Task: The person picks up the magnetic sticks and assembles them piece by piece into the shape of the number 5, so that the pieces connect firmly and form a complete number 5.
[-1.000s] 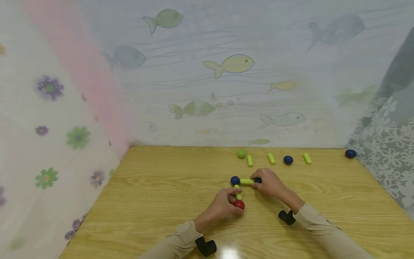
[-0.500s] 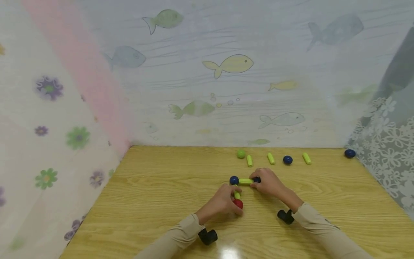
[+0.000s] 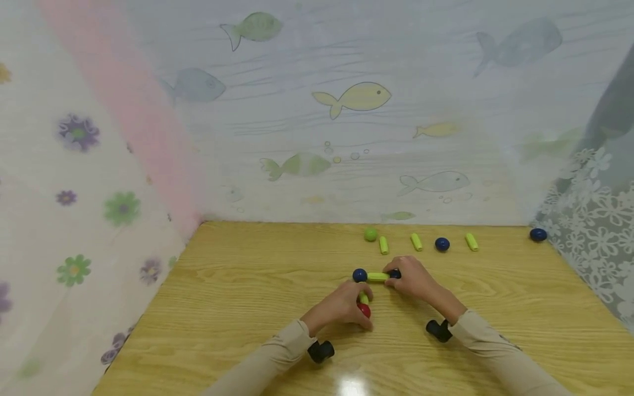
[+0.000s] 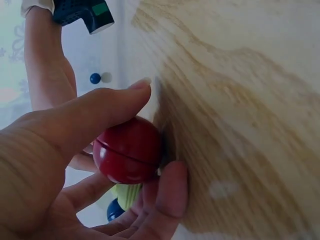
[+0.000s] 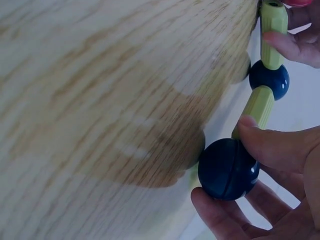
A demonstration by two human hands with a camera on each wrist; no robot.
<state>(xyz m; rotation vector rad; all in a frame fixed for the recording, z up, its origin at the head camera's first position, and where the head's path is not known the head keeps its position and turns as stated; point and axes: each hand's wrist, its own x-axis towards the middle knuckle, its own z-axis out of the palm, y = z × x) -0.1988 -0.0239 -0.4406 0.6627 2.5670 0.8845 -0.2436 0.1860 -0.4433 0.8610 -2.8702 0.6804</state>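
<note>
An L-shaped chain of magnetic building pieces lies on the table. A blue ball [image 3: 360, 275] forms its corner, joined to a yellow-green rod [image 3: 377, 277] and a second yellow-green rod [image 5: 274, 35]. My left hand [image 3: 342, 305] curls round a red ball [image 4: 129, 150] at the near end, thumb on one side and fingers on the other. My right hand [image 3: 413, 280] grips another blue ball [image 5: 228, 169] at the chain's right end. Its thumb reaches onto the rod beside that ball. In the head view my fingers partly hide both held balls.
Along the table's far side lie a green ball [image 3: 370, 235], loose yellow-green rods [image 3: 383, 245] [image 3: 416, 242] [image 3: 472, 242] and a dark blue ball [image 3: 442, 244]. One more blue ball [image 3: 538, 235] sits at the far right corner. Printed cloth walls [image 3: 307, 126] border the table.
My left wrist and forearm have moved slightly forward, and the left fingers now cover more of the near rod and the red ball. My right hand stays at its blue ball.
</note>
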